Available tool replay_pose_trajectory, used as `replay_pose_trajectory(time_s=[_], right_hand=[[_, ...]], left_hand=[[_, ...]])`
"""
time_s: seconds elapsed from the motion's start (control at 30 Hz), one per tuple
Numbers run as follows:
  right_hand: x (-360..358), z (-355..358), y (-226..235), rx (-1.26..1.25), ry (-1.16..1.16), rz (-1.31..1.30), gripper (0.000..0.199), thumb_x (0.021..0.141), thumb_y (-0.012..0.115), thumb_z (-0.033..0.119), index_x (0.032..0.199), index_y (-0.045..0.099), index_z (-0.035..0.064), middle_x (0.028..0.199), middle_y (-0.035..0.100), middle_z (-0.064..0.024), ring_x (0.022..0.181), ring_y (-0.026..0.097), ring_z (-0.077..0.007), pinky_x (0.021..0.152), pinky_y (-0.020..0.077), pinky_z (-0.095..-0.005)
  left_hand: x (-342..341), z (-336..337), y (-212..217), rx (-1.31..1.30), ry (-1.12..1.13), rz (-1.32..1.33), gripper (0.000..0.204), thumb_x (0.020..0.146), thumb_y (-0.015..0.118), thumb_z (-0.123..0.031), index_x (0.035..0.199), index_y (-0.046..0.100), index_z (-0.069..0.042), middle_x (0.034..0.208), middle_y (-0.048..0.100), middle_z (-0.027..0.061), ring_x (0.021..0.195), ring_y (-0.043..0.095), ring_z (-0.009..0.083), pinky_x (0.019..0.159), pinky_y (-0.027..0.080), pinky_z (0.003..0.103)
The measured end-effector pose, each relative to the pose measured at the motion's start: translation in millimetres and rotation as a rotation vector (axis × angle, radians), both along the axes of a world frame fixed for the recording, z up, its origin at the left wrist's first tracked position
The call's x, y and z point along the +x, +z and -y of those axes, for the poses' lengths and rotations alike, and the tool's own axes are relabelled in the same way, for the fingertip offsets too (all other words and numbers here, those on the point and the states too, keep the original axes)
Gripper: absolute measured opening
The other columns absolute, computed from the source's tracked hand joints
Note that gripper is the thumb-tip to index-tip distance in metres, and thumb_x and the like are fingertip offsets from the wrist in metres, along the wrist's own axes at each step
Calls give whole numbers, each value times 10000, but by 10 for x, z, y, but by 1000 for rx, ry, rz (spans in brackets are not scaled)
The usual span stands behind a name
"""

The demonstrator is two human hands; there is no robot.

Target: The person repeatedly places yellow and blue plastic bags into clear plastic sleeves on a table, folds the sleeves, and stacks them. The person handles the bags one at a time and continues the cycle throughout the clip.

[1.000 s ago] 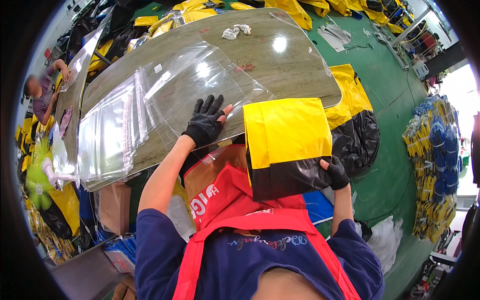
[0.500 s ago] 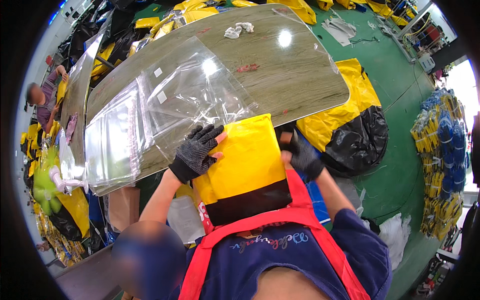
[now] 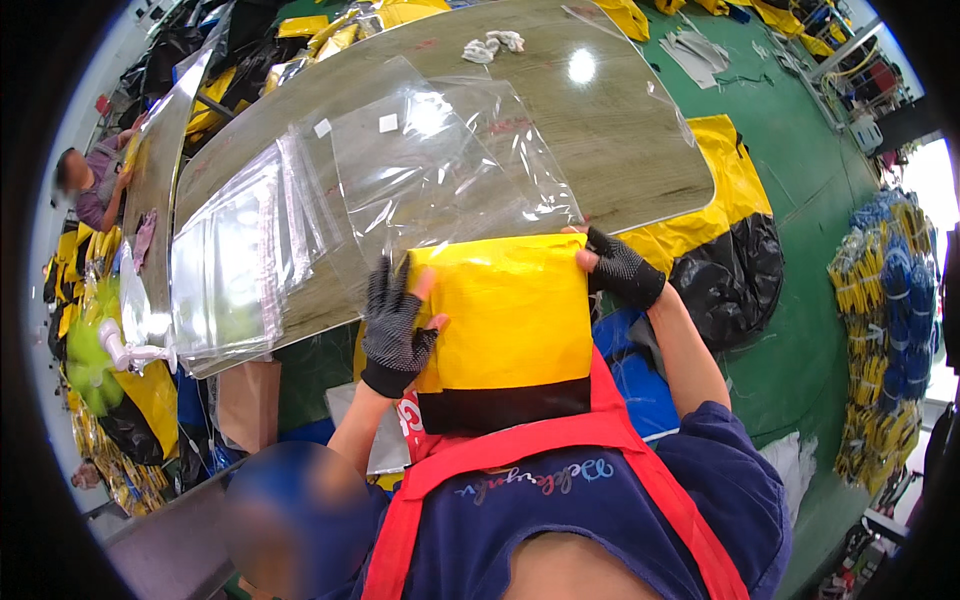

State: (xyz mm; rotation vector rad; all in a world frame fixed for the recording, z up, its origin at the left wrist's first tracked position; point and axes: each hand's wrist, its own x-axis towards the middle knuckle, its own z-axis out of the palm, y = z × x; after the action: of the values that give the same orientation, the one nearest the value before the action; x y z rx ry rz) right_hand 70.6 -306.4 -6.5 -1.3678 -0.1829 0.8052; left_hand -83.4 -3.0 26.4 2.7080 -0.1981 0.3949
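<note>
I hold a folded yellow and black garment at the near edge of the wooden table. My left hand, in a black dotted glove, grips its left edge. My right hand, gloved the same, holds its upper right corner. The garment's top edge meets the mouth of a clear plastic bag lying flat on the table; whether it sits inside the bag I cannot tell.
A stack of clear bags lies left on the table. A white cloth sits at the far edge. Yellow and black garments are piled on the green floor at right. Another person works at far left.
The garment has moved from my right side to the middle in front of me, up against the clear bag. My left hand left the table and took its left edge.
</note>
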Motion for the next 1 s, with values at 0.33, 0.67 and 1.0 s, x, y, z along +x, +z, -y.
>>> replay_pose_trajectory(time_s=[0.33,0.67,1.0], right_hand=[[-655,-529,-164,-249,-687,504,231,893,639,212,889,650,-18,732,607,-56,696,559,-120,664,441,-263],[-717,-150,-408,-426,-318,960,198,915,565,168,877,655,-4,883,682,-172,749,668,-293,692,514,-333],[-896,-409,-144,-401,-358,739,293,888,610,208,1086,635,-6,884,661,-227,818,680,-296,724,506,-317]], left_hand=[[-400,-66,-448,-1352,324,-286,683,826,696,-139,1394,340,-11,1315,504,104,1154,510,199,981,392,304],[-379,-50,-250,-1636,488,-387,413,849,677,-188,1209,559,-24,1145,622,76,1009,589,172,883,458,295],[-618,-239,-715,-1466,602,-578,559,843,690,-297,1286,502,-12,1208,598,101,1048,590,183,889,465,299]])
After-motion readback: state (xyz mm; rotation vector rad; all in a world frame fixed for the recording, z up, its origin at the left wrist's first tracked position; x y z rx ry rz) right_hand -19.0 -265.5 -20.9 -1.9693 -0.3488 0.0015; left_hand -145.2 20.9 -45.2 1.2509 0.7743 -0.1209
